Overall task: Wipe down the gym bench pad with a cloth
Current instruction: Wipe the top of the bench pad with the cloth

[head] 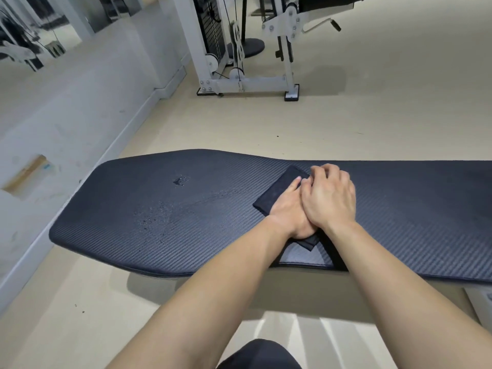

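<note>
Nearest, at the bottom edge, is a bit of the person's dark clothing (pixel 262 354), and both bare forearms reach forward from there to the table. Its top is the bench pad (pixel 213 243), dark navy with a fine ribbed weave, lying crosswise from left to right, its rounded end at the left. The cloth (pixel 279 194), dark and folded flat, lies on the pad right of the middle, set at an angle, with one corner toward the near edge and one toward the far edge. The left hand (pixel 288 213) rests on it with its fingers (pixel 294 186) straight and pressed flat against the fabric. The right hand (pixel 331 198) lies on top of the left; its fingers (pixel 323 170) are bent over the left ones near the cloth's far corner, and it cannot be told whether they grip anything. Left of the cloth the pad carries scattered water drops (pixel 159 215) and a small puddle (pixel 181 180). Beyond the pad is the beige floor (pixel 372 123), and farther off a white weight machine (pixel 239 82) with cables and black feet. Along the left runs a pale wall (pixel 66 115) with a torn tan patch (pixel 26 174), its bluish mark too blurred to read, and a mirror (pixel 32 35) above.
</note>
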A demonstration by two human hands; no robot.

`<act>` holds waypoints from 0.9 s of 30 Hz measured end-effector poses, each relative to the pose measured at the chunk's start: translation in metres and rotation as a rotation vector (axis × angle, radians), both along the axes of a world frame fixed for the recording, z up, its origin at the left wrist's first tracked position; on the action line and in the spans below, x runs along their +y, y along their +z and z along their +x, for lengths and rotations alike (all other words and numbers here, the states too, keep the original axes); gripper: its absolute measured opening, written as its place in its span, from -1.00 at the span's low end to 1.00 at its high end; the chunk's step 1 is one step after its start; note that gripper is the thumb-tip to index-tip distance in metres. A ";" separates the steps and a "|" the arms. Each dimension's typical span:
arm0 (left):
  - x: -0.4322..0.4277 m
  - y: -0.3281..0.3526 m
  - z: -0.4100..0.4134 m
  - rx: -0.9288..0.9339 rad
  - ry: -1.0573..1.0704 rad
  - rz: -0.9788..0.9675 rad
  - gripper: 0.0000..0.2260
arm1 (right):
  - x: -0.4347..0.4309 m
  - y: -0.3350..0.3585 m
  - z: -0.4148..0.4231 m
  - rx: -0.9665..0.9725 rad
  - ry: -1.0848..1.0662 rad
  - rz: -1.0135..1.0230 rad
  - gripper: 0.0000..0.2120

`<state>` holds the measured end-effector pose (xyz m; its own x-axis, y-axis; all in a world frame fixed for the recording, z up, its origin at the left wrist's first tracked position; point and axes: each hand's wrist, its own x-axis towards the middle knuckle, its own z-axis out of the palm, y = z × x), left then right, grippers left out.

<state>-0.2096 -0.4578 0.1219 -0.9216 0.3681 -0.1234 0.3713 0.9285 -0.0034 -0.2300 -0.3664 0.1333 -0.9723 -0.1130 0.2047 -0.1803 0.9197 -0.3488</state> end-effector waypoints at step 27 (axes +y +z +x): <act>-0.328 0.000 0.099 -0.017 0.766 0.083 -0.43 | -0.202 -0.004 0.047 -0.050 0.379 0.059 -0.44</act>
